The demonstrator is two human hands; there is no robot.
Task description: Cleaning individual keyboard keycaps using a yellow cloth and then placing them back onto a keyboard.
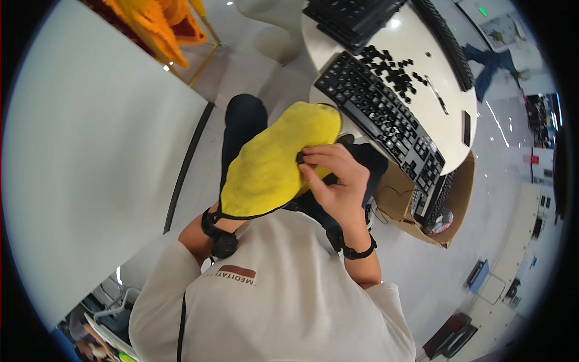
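A yellow cloth [271, 158] with black edging is draped over my left hand, above my lap. That hand is hidden beneath it, and only the wrist with a black strap shows. My right hand [337, 176] pinches a small black keycap [300, 157] between thumb and fingers, against the cloth's surface. Beyond the right hand, a black and grey computer keyboard [380, 113] lies slantwise along the near edge of the round white table, partly overhanging it. Many loose black keycaps [396, 77] are scattered on the tabletop behind the keyboard.
On the white table [450, 131] are stacked black keyboards [353, 20], another keyboard [445, 43], a slim pen-like tool [437, 95] and a dark flat object [466, 128]. A cardboard box [396, 201] holding keyboards sits below. A white panel [99, 113] stands at left.
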